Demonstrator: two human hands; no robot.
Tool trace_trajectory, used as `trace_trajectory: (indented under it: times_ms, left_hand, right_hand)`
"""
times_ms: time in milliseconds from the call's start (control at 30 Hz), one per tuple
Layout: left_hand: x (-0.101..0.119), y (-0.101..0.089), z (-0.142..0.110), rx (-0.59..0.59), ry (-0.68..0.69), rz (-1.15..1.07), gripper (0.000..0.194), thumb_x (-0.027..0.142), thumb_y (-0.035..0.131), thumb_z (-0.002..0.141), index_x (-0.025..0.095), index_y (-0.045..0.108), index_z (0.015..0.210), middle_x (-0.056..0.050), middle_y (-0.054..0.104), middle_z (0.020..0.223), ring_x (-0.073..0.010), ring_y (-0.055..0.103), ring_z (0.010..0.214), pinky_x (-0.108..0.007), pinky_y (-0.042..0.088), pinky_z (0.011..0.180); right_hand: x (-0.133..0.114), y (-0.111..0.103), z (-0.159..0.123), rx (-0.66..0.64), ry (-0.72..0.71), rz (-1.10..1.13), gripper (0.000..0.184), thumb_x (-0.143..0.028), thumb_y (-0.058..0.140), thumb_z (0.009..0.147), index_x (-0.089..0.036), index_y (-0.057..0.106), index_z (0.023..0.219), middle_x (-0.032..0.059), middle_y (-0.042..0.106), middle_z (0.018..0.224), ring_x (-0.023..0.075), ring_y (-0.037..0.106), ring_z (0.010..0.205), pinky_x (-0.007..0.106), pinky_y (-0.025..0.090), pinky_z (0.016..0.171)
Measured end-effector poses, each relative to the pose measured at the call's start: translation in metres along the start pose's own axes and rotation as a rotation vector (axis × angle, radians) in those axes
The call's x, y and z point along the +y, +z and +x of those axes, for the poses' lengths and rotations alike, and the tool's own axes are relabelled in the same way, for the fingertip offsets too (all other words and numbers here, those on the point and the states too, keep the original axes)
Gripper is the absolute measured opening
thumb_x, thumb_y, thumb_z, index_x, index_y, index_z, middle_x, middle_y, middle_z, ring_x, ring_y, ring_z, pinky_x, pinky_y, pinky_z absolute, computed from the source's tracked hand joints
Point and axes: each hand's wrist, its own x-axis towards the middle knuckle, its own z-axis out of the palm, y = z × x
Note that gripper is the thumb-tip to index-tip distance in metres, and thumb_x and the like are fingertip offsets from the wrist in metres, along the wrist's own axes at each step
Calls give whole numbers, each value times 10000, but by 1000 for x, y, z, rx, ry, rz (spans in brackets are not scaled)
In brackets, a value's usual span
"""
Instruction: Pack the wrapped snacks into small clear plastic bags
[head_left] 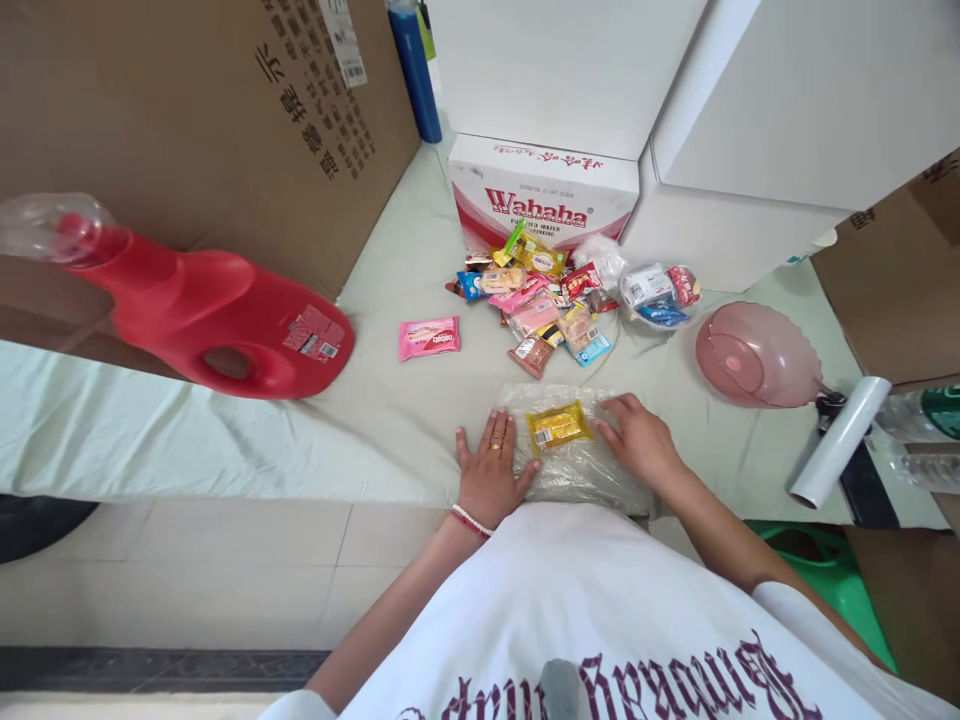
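A clear plastic film or bag (592, 480) lies flat on the cloth at the table's front edge. On top of it rests a yellow wrapped snack packet (559, 427) with a barcode. My left hand (491, 465) is spread flat along the film's left side, holding nothing. At the film's right edge, my right hand (641, 435) touches it with bent fingers, the thumb apart from the index finger. Beyond the film is a pile of wrapped snacks (536, 300). A pink snack packet (429, 338) lies by itself to the left of the pile.
A red jug (247, 330) lies at the left by a big cardboard box (187, 120). White cartons (540, 190) stand at the back. To the right are a filled clear bag (660, 295), a pink bowl (757, 355), a white roll (840, 440) and plastic bottles (926, 415).
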Motion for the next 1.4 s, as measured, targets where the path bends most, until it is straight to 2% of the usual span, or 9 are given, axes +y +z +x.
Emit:
trace_trajectory:
  times_ms: [167,433,533,633,867,1033,1167,1267,1400]
  left_hand:
    - [-2,0,4,-17,14,24,799,577,468,961,139,297,1606,-214,301,1647,-370,292,1538,-725,-43,1208]
    - [-15,-3,23,-17,-18,29,856,673,466,932,176,299,1608,-204,259,1668,-395,239,1552,-784,-27,1169]
    - [-18,-5,23,-26,1,29,812,660,455,946,221,297,1610,-173,201,1691,-387,218,1560,-793,-11,1162]
    - [-25,-8,19,-29,21,55,744,604,416,983,227,291,1612,-152,193,1696,-368,205,1568,-789,-40,1161]
    - [-45,-11,11,-24,61,67,722,564,371,1009,197,261,1621,-170,240,1679,-350,236,1562,-746,-77,1186]
    - [-48,-15,2,194,59,-6,692,512,496,978,216,355,1587,-179,251,1680,-393,177,1573,-725,-18,1206]
    - [-56,-21,-15,322,365,-137,703,361,604,948,262,318,1583,-161,441,1598,-329,286,1551,-644,94,1257]
    - [-69,-23,-27,149,658,-244,679,407,658,919,218,387,1513,-205,455,1576,-309,393,1501,-570,268,1242]
    - [-85,-24,-34,-21,673,-245,394,356,653,912,174,593,1256,-239,456,1559,-357,365,1509,-606,269,1233]
  right_hand:
    - [-34,-2,16,-199,-439,-95,668,-315,696,901,-302,441,1518,93,477,1554,290,562,1296,349,499,909]
    - [-1,-28,39,57,6,-195,449,-370,590,958,-205,557,1375,140,674,1193,284,669,984,331,469,754]
    - [-10,-32,29,76,-160,-24,523,-428,603,957,-196,519,1418,127,665,1237,276,650,1064,334,474,844]
    - [-31,-15,18,-130,-329,-12,499,-406,614,958,-241,526,1420,90,673,1212,241,661,1028,301,458,806]
    - [0,-6,5,-161,-64,-243,464,-381,571,978,-267,529,1426,93,652,1217,236,665,970,287,412,696]
    - [-12,-25,-4,-42,-90,-180,513,-470,574,976,-272,505,1444,92,649,1228,249,658,971,298,440,730]
    - [-49,-2,-1,-167,-206,-149,479,-415,584,979,-274,511,1431,100,632,1243,249,667,988,310,478,756]
    - [-49,20,-8,-226,-277,-59,560,-329,613,962,-248,441,1488,147,492,1462,276,641,1133,359,530,846]
    - [-8,33,-50,-74,-453,162,621,-405,624,963,-222,394,1511,198,363,1557,316,473,1367,474,515,1018]
